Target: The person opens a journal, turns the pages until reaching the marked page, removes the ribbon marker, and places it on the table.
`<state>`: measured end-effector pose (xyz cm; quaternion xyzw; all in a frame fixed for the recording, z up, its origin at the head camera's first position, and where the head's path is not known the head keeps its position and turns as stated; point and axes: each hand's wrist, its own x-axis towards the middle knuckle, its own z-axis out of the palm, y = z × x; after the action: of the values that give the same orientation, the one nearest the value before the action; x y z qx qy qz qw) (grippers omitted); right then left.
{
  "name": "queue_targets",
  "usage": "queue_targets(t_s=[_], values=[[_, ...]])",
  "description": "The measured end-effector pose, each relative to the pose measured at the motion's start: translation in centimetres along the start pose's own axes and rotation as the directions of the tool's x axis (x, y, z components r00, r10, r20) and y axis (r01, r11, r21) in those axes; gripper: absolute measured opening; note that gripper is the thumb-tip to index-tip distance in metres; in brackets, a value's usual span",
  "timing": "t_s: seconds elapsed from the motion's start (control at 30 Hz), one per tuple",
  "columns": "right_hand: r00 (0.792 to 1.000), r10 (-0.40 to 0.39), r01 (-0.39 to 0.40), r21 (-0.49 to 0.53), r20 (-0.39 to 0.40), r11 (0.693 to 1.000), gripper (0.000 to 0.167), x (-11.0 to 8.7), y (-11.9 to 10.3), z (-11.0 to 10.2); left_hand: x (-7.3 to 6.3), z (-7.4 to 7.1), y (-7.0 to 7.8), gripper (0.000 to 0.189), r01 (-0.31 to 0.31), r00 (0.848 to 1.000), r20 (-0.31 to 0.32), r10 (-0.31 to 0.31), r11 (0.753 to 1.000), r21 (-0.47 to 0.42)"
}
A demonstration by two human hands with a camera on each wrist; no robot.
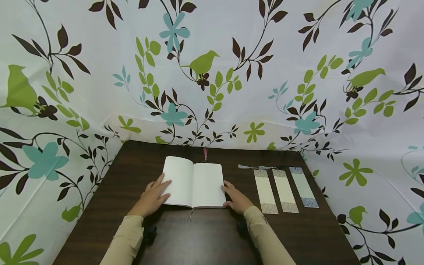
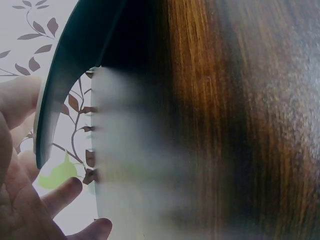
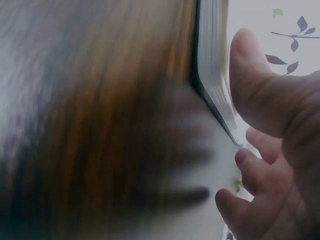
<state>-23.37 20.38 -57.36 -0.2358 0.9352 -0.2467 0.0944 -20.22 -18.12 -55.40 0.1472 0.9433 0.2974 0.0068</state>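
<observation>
An open notebook (image 1: pixel 208 184) with blank white pages lies on the dark wooden table, its spine running away from me. My left hand (image 1: pixel 150 195) rests on its left edge, thumb and a finger on the page. In the left wrist view the dark cover (image 2: pixel 75 50) bends up off the tabletop, and the lower fingers (image 2: pixel 62 195) stand apart from it. At the right edge my right hand (image 1: pixel 236 197) touches the page side with thumb and fingertips. The right wrist view shows the thumb (image 3: pixel 247 55) beside the page block (image 3: pixel 215 65).
Three bookmarks, one cream (image 1: pixel 266 191), another cream (image 1: pixel 286 191) and one pale green (image 1: pixel 303 187), lie right of the notebook. A pink tassel (image 1: pixel 205 152) shows above the spine, a thin ribbon (image 1: pixel 191 213) below it. Patterned cloth (image 1: pixel 232 110) surrounds the table (image 1: pixel 198 239).
</observation>
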Motion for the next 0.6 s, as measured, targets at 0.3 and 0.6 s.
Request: queue_targets(t_s=[0.3,0.6], values=[[0.998,-0.039,0.034,-0.113,-0.046,0.993,0.069,0.6,0.4,0.92,-0.11,-0.06,-0.04,0.056,0.001,1.0,-0.002,-0.001,1.0,-0.019],[0.987,-0.077,0.046,-0.215,-0.139,0.976,0.062,1.05,0.41,1.16,0.0,0.17,-0.28,0.056,0.008,1.0,0.006,-0.008,0.999,-0.039]])
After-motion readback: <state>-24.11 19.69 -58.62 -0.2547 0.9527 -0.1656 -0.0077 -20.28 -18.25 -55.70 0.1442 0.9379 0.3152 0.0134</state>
